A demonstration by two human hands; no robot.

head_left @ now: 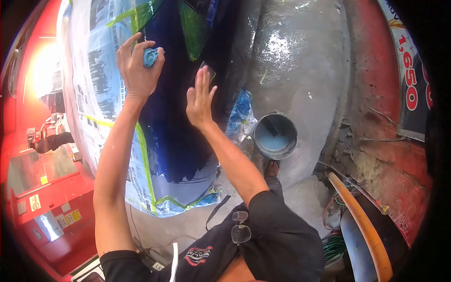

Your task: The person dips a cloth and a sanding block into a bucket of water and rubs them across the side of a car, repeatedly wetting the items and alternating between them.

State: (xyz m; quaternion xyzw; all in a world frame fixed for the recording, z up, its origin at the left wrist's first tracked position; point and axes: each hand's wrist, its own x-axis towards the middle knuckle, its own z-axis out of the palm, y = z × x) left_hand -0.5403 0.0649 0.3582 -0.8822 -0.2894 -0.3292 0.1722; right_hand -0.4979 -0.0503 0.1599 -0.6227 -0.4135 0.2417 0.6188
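Observation:
My left hand [137,70] is raised over the masked edge of a dark blue glossy panel [164,122], its fingers curled round a crumpled light-blue cloth [150,57]. To the right, my right hand [201,101] lies with fingers stretched forward on a small dark flat piece [207,71] against the panel. Most of that piece is hidden under the fingertips. Newspaper-like masking sheet [105,56] and green tape [144,162] border the panel on the left and at the near end.
A bucket of cloudy liquid [275,136] stands on the wet floor [300,70], right of the panel, near a foot [272,169]. Blue plastic [242,113] hangs beside it. An orange curved tube [361,225] lies at lower right, and a red cabinet [51,211] stands left.

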